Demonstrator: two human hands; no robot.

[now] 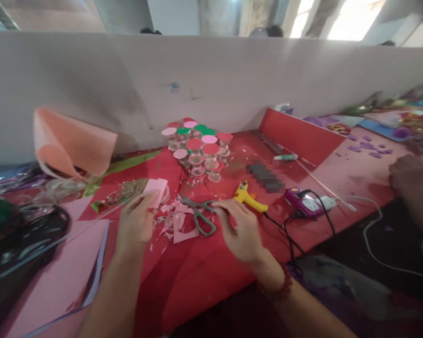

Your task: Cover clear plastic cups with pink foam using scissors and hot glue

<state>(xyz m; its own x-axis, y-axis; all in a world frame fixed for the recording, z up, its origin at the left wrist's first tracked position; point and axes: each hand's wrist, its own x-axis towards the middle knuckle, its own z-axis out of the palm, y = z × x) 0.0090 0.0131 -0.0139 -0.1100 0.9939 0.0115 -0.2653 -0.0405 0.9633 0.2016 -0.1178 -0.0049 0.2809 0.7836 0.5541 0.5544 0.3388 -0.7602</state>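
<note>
Our left hand (136,223) pinches a flat pale-pink paper piece (157,190) above the red-covered worktop (186,281), probably keeping its edges free; our right hand (240,232) meets green-handled scissors (199,205), handles conveniently towards it, though we can't tell whether it's gripping.

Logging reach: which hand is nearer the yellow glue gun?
Right. The right hand is beside the yellow glue gun; the left hand is farther left, holding pink paper.

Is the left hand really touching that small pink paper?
Touching. The head view shows the left hand gripping the small pink paper, which sticks out beyond it.
</note>
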